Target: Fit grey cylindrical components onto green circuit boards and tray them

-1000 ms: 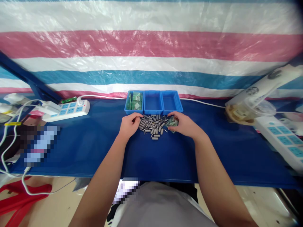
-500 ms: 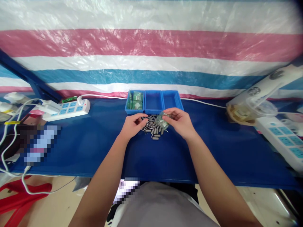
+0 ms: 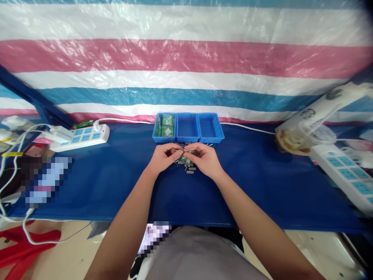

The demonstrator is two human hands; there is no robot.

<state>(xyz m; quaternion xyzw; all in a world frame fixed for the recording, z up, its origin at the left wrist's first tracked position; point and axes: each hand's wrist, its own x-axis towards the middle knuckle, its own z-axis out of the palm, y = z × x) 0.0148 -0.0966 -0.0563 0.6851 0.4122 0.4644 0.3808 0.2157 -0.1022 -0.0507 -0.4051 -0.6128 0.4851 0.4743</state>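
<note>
My left hand (image 3: 164,157) and my right hand (image 3: 205,158) meet over a loose pile of small metal parts (image 3: 190,170), short grey cylinders and thin pins. Between them is a small clear greenish plastic bag (image 3: 188,159), partly hidden by my fingers. My right hand is closed on the bag. The left thumb and fingers are pinched together at the bag's left side, and the thumbs almost touch. Just behind stand three joined blue bins. The left bin (image 3: 164,139) holds several similar filled bags (image 3: 167,125); the middle bin (image 3: 188,139) and the right bin (image 3: 211,140) show bare floors.
White power strips lie at the left (image 3: 84,138) and right (image 3: 349,171) of the blue table (image 3: 192,202). A white appliance arm (image 3: 311,109) with a clear plastic container (image 3: 319,132) stands back right. A striped sheet (image 3: 186,56) hangs behind; cables run along the left.
My right hand has moved left with the plastic bag and now meets my left hand over the pile. The left hand has stayed nearly in place. The view has shifted slightly.
</note>
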